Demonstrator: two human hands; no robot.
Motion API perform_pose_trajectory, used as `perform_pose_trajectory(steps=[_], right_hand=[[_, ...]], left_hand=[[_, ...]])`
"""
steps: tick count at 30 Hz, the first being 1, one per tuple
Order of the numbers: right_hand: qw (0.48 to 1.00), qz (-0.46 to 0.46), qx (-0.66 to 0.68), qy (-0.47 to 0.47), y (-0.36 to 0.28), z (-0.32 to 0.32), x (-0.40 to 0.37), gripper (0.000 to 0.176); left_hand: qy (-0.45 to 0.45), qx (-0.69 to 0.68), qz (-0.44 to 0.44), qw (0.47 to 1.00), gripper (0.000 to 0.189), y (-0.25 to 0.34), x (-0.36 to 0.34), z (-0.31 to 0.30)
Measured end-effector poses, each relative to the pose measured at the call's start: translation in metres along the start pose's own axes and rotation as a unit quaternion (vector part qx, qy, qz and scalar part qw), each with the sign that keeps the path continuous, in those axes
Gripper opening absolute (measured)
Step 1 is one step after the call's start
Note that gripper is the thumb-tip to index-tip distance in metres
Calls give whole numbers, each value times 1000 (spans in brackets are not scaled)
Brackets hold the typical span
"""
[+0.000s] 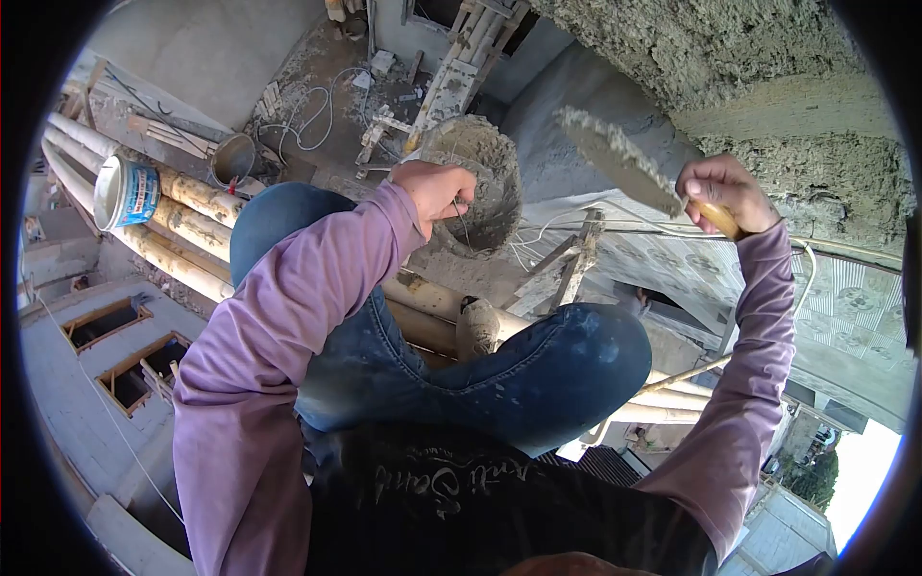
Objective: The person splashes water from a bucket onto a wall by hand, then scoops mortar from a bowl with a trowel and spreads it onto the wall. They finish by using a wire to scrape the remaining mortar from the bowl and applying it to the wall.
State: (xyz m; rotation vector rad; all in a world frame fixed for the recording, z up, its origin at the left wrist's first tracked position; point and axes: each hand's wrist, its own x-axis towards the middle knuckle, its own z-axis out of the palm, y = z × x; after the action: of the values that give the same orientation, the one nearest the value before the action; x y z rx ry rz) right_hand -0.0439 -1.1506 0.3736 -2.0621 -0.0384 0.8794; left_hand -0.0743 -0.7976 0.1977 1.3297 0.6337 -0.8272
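My left hand [437,190] is closed around the thin wire handle [463,223] of a mortar-caked bucket [512,197]. Grey wet mortar [471,144] coats the inside of that bucket, which hangs or rests just beyond my knees; its base is hidden. Out to the right, my right hand [727,197] grips a trowel [622,165] by its wooden handle. The blade points up and left, with mortar along its edge. It is held apart from the rough mortar-covered wall [768,86] at the upper right.
Bamboo poles [197,202] run beneath my legs, high above the ground. A white paint bucket [125,192] and a dark pail [233,159] stand at the left. A wooden brace [567,269] rises beyond my knees. A cable [812,278] crosses the patterned panels at right.
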Motion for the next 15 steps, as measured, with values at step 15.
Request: perform_pose_trajectory(steps=[15], right_hand=[[846, -222, -323, 362, 60, 53, 48, 18]], left_hand=[[-69, 1, 13, 998, 9, -14, -1, 2]])
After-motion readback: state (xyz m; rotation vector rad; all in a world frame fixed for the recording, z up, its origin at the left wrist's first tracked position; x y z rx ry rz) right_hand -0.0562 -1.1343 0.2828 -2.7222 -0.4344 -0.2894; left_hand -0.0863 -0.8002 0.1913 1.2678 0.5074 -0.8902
